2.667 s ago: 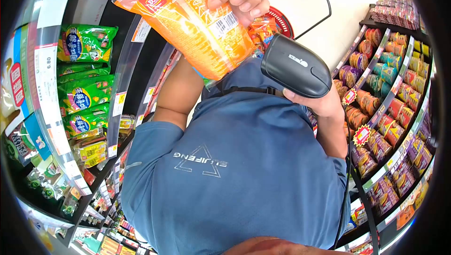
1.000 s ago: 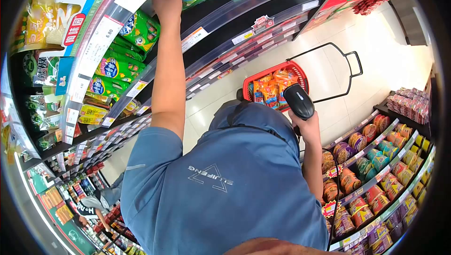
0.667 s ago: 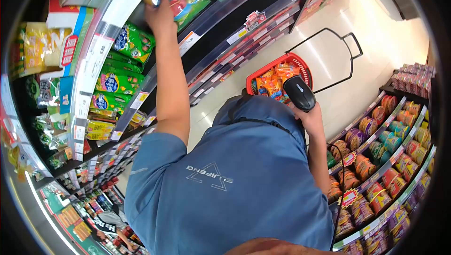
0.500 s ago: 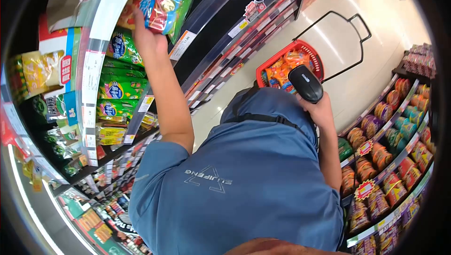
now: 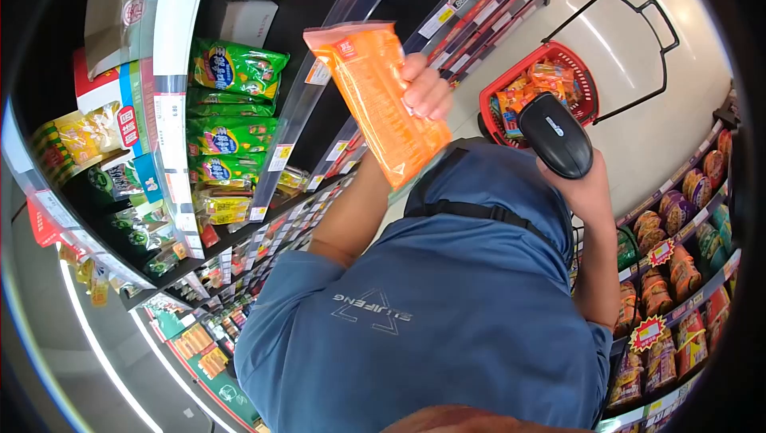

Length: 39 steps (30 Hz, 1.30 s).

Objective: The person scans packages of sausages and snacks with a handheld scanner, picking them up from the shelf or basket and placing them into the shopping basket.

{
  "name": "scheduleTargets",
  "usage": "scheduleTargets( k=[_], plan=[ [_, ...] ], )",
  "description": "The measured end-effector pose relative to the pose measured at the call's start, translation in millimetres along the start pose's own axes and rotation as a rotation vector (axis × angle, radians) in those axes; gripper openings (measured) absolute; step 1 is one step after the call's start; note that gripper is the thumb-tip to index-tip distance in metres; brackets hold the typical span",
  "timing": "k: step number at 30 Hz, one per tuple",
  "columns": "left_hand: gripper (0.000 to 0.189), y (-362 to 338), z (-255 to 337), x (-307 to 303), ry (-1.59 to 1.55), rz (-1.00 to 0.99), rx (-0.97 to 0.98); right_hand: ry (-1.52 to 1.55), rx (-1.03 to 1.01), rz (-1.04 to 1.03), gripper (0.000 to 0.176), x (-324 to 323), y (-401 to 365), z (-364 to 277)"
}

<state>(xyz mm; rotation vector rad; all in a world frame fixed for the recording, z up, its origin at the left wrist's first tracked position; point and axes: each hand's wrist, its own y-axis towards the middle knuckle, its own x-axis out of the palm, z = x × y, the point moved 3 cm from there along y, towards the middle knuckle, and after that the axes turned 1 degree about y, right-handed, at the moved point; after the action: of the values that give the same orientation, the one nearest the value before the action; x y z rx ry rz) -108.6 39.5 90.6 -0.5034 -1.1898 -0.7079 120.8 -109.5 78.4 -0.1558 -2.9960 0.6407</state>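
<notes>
My left hand (image 5: 428,91) is closed on the right edge of an orange plastic packet (image 5: 371,102), held tilted in front of the shelves. The packet has a clear seal at its top and a small red logo; its contents cannot be made out. In my right hand (image 5: 586,185) is a black handheld barcode scanner (image 5: 556,136), its rounded head over the near edge of a red shopping basket (image 5: 586,74). Several orange and colourful packets (image 5: 550,80) lie in the basket. Green snack bags (image 5: 239,67) stand on the shelf left of my left hand.
Shelf edges with price labels (image 5: 174,106) run along the left. The basket's long black handle (image 5: 662,50) stretches over the pale floor (image 5: 622,2). On the right, a rack holds several rows of tubs and packs (image 5: 658,293).
My left hand has come away from the shelf, moving right and towards my body with the orange packet. The scanner is still in my right hand. The view has shifted.
</notes>
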Motion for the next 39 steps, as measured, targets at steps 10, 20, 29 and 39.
scheduleTargets(
  k=[10, 20, 29, 39],
  plan=[
    [0.021, 51.3, -13.1, 26.8, 0.148, -0.326, -0.086, -0.098, -0.386, -0.266, 0.064, -5.4, -32.1, -18.3],
    [0.021, 68.7, -36.7, 46.5, 0.320, -0.429, -0.022, 0.270, -0.124, -0.280, 0.035, 3.0, -42.7, -53.8],
    [0.016, 61.5, -56.8, 33.4, 0.344, -0.361, -0.111, 0.346, -0.137, -0.181, 0.045, 3.7, -43.8, -50.4],
    [0.053, 30.1, -108.1, -118.7, 0.724, 0.682, -0.192, 0.365, 0.172, 0.207, 0.031, -43.0, -63.7, 43.5]
  ],
)
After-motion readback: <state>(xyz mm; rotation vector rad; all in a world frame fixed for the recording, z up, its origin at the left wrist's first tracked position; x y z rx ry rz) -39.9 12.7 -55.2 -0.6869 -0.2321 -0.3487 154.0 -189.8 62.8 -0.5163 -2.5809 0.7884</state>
